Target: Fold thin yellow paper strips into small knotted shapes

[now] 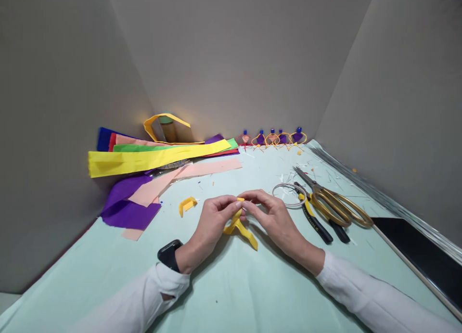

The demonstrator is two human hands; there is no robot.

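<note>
My left hand (216, 217) and my right hand (270, 215) meet at the middle of the table. Between their pinched fingertips is the top of a folded yellow strip (247, 235), whose lower ends hang down and spread below the fingers. A thin pale bit, perhaps wire, shows at the right fingertips. To the left of my left hand lies a short folded yellow piece (187, 205). The fingers partly hide the held strip's upper part.
Coloured strips (159, 157) are piled at the back left. Several small wire figures (272, 138) stand along the back wall. A wire ring (288, 205), pliers (317, 224), scissors (334, 203), a black tablet-like object (418, 256) and long wires (390, 203) lie right.
</note>
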